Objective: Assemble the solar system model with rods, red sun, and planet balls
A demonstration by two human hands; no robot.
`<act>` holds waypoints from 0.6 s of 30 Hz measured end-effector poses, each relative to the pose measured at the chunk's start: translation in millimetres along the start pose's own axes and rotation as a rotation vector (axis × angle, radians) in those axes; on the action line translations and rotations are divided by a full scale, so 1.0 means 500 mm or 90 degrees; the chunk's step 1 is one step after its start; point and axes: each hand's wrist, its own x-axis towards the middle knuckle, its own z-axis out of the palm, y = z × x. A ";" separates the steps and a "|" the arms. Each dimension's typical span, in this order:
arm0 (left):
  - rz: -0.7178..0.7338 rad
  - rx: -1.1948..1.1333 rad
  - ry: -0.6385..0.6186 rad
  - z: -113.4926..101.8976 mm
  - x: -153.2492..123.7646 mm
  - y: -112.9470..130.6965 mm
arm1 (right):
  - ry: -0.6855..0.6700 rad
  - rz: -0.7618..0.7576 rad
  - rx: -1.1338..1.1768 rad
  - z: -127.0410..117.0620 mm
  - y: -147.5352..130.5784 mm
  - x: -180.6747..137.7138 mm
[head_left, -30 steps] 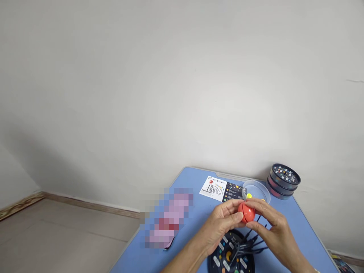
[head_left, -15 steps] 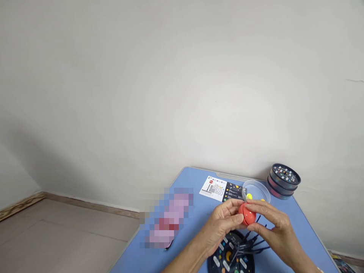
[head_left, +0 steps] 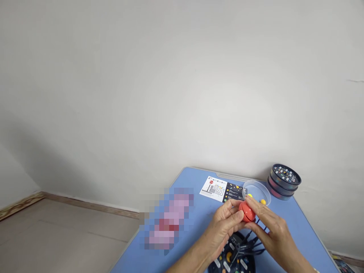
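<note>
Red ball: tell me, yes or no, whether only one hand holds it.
No, left hand and right hand both grip the red ball.

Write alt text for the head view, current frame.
A person's left hand and right hand hold a seamed red ball near a dark round base with black rods. Beyond, on a blue table: a printed sheet, clear dish with yellow pieces, dark round container.

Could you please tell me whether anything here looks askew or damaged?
The red ball, in the left hand and right hand, shows a dark seam, perhaps not fully closed; the wall has a faint mark, upper right.
</note>
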 end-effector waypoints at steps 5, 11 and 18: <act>-0.007 -0.003 -0.005 0.003 -0.001 -0.001 | 0.019 0.003 -0.028 0.009 0.003 -0.003; 0.006 0.009 -0.005 0.003 -0.003 -0.005 | 0.039 -0.013 -0.039 0.007 0.000 0.005; 0.001 0.010 -0.013 0.002 -0.003 -0.003 | 0.007 -0.022 -0.016 0.002 0.002 0.008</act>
